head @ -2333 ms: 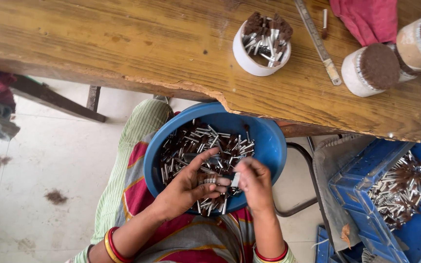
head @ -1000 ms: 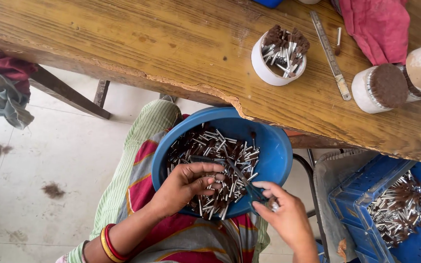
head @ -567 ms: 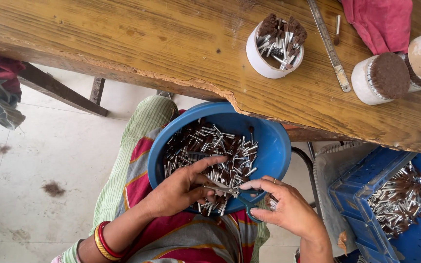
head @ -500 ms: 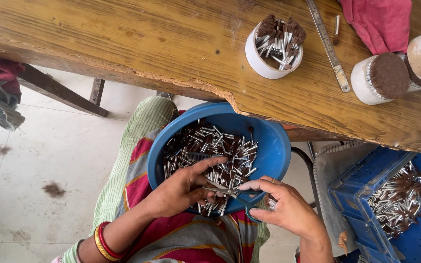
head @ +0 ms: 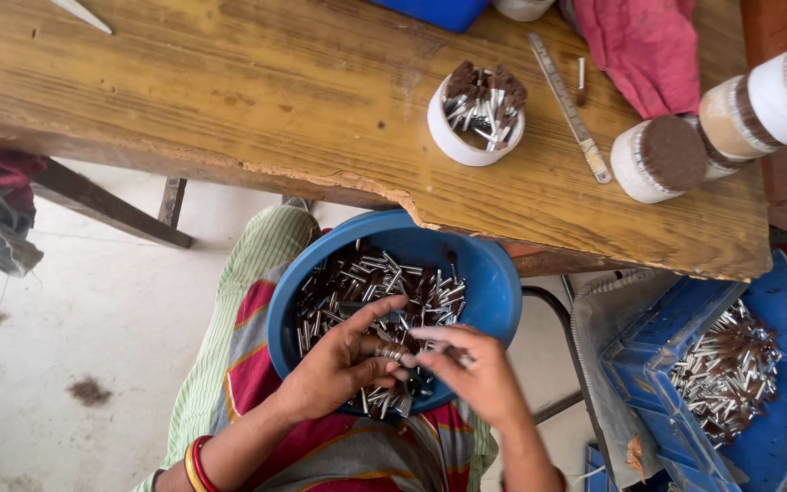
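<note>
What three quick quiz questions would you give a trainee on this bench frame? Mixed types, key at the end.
1. True or false: the blue bowl of small metal tubes stands on the wooden table.
2. Multiple choice: where do the left hand and right hand meet? A) over the white cup B) inside the blue bowl C) over the blue crate
3. Fill in: the long thin tool lying beside the white cup is a metal ____.

Key:
1. False; it rests on the person's lap, partly under the table edge.
2. B; fingertips come together over the tubes.
3. Ruler.
</note>
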